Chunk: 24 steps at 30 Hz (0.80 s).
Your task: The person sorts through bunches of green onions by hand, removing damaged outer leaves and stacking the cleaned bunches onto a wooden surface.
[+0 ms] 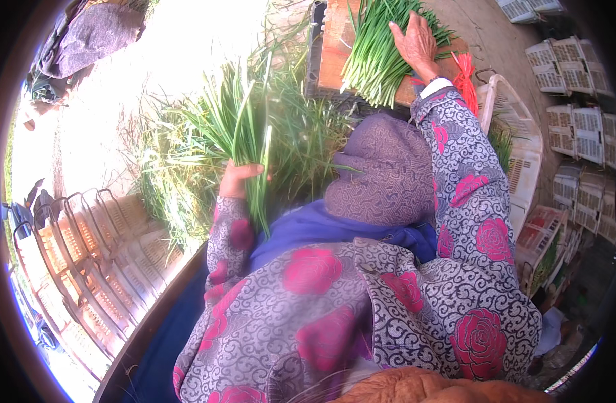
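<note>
My left hand is closed around a loose bunch of long green chives. Their tips fan upward, and a few stalks hang below the fist. At the far right of centre, my right hand rests palm down with fingers apart on a thick pile of chives. That pile lies on a wooden board, its pale cut ends toward me. A bright red bundle of ties hangs beside my right wrist.
A heap of loose green stalks and grass spreads past my left hand. Stacked plastic baskets stand at the left. A white crate sits by my right arm, with more baskets farther right. Dark cloth lies far left.
</note>
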Motion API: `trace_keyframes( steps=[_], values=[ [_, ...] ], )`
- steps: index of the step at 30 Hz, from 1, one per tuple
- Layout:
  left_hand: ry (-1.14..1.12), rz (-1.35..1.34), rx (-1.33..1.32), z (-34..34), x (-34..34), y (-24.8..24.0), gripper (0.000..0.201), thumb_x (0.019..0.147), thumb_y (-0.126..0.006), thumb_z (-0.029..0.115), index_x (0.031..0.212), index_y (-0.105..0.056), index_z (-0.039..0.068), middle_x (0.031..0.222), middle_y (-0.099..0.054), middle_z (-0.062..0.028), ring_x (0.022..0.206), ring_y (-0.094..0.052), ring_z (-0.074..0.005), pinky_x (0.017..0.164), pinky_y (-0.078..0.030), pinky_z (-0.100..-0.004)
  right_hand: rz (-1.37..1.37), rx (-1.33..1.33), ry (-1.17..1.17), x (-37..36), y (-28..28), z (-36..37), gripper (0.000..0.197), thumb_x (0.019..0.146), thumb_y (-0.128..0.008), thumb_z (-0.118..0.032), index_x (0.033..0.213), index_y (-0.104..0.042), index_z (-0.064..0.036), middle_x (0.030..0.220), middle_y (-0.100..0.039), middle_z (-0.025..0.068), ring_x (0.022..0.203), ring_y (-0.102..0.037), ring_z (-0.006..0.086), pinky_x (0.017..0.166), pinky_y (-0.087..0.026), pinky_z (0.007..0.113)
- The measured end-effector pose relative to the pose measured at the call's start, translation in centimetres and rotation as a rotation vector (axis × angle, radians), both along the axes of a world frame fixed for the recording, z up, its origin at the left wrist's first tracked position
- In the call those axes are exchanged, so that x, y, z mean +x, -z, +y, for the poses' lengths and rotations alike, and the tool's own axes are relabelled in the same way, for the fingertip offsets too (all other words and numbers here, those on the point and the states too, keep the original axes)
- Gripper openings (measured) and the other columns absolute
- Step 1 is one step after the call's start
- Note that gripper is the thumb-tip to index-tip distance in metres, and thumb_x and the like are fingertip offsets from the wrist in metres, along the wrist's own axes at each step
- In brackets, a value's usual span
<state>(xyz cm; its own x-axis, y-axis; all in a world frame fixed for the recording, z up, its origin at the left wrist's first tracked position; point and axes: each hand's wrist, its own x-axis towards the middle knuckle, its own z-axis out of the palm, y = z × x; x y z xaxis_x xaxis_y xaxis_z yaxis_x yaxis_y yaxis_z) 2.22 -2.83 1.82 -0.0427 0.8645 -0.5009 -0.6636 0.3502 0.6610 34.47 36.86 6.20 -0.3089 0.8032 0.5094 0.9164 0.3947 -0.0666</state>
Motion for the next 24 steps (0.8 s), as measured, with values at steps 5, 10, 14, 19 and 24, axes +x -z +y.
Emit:
trace_keyframes(
  steps=[5,10,14,19,24],
  values=[
    [0.003,0.061,-0.122,-0.3,1.2,-1.1,0.039,0.068,-0.074,0.004,0.104,-0.064,-0.008,0.083,-0.068,-0.0178,0.066,-0.067,-0.0280,0.063,-0.056,-0.0386,-0.261,-0.332,-0.563,-4.9,3.4,-3.8,0.054,0.099,-0.046,-0.050,0.135,-0.058,-0.0121,0.153,-0.045,0.0102,0.144,-0.036,0.0298,0.119,-0.018,0.056],
    [0.002,0.079,-0.176,-1.4,1.1,-1.4,0.042,0.066,-0.076,0.003,0.105,-0.064,-0.008,0.083,-0.068,-0.0178,0.065,-0.066,-0.0306,0.062,-0.056,-0.0404,-0.186,-0.509,-0.586,-2.6,5.7,-4.7,0.044,0.101,-0.044,-0.044,0.109,-0.072,-0.0122,0.131,-0.062,0.0109,0.136,-0.046,0.0254,0.120,-0.013,0.055],
    [-0.031,0.064,-0.231,-2.2,1.6,-2.6,0.043,0.065,-0.077,0.003,0.104,-0.063,-0.009,0.082,-0.068,-0.0181,0.064,-0.066,-0.0303,0.061,-0.055,-0.0403,0.060,-0.292,-0.672,-1.5,7.4,-6.2,0.029,0.097,-0.055,-0.034,0.099,-0.072,-0.0104,0.110,-0.070,0.0096,0.123,-0.057,0.0258,0.117,-0.024,0.053],
    [-0.015,0.149,-0.268,-2.4,2.1,-2.5,0.040,0.067,-0.074,0.002,0.104,-0.063,-0.009,0.083,-0.070,-0.0181,0.064,-0.068,-0.0298,0.063,-0.057,-0.0411,0.011,-0.273,-0.692,-1.8,7.5,-6.4,0.022,0.094,-0.057,-0.027,0.096,-0.072,-0.0112,0.108,-0.071,0.0072,0.121,-0.058,0.0262,0.115,-0.026,0.053],
    [0.030,0.104,-0.159,0.8,2.9,-4.1,0.043,0.074,-0.071,-0.003,0.115,-0.059,-0.007,0.086,-0.071,-0.0178,0.069,-0.070,-0.0268,0.066,-0.059,-0.0369,-0.046,-0.321,-0.645,-1.4,8.1,-5.4,0.030,0.096,-0.059,-0.037,0.103,-0.072,-0.0110,0.111,-0.071,0.0036,0.125,-0.055,0.0253,0.115,-0.025,0.051]
  ],
)
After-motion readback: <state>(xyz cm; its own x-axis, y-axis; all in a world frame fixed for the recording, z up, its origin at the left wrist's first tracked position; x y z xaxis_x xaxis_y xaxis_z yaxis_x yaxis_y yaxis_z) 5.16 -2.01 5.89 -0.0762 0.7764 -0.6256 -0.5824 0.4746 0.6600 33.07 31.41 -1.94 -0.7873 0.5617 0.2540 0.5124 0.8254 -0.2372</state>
